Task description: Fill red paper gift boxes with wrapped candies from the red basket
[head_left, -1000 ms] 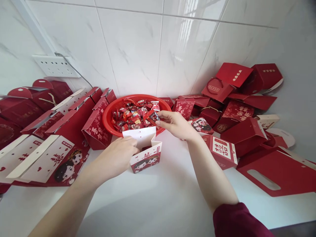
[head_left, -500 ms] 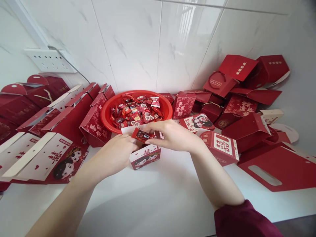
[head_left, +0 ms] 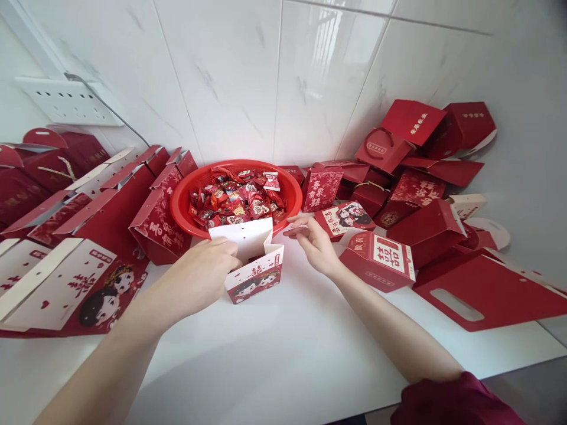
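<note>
A small red and white gift box (head_left: 257,277) printed with two cartoon faces stands upright on the white table, its top flaps raised. My left hand (head_left: 206,268) is at the box's left side, fingers curled over the edge into the opening; their tips are hidden. My right hand (head_left: 314,243) is right of the box, touching nothing I can see, with its fingers stretched out and apart. Behind the box sits a red plastic basket (head_left: 177,206) full of wrapped candies (head_left: 239,198). What lies inside the box is mostly hidden.
Several red and white gift boxes (head_left: 97,283) stand in rows at the left. More red boxes (head_left: 420,189) are piled at the right, with a double-happiness box (head_left: 376,260) in front. A tiled wall (head_left: 234,77) with a socket strip (head_left: 68,101) closes off the back.
My right hand has moved away from the box to the right, and its fingers have opened. The red-wrapped candy held over the box is out of sight. My left hand has lowered into the opening.
</note>
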A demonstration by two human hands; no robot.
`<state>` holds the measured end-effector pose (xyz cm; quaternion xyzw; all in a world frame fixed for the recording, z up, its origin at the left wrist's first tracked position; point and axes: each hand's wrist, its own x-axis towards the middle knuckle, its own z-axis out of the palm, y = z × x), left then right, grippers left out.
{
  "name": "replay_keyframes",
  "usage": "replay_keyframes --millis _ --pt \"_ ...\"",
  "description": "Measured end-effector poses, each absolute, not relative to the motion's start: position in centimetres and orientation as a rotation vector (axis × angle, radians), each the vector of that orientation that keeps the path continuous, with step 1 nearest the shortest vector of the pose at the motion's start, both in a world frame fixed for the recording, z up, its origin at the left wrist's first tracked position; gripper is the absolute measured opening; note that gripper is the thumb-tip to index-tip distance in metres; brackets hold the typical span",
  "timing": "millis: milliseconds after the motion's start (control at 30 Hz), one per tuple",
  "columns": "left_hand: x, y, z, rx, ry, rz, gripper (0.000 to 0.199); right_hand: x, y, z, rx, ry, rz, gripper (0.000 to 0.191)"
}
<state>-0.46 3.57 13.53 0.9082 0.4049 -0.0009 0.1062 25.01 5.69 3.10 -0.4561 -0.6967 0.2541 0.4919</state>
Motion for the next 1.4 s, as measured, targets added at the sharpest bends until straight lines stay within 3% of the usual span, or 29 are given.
replay_keyframes --millis 167,600,1400 --pt "-0.5 3.7 13.6 2.686 1.198 -0.044 0.024 26.6 5.4 -0.9 -1.274 -1.745 0.356 0.023" --pt "-0.1 3.7 13.8 2.706 1.189 -0.071 0.026 27.3 7.2 -4.1 -1.424 -1.896 0.476 0.049" --pt "-0.7 3.7 13.1 2.701 1.208 0.012 0.025 27.0 6.6 -3.7 -1.502 -1.833 0.419 0.037"
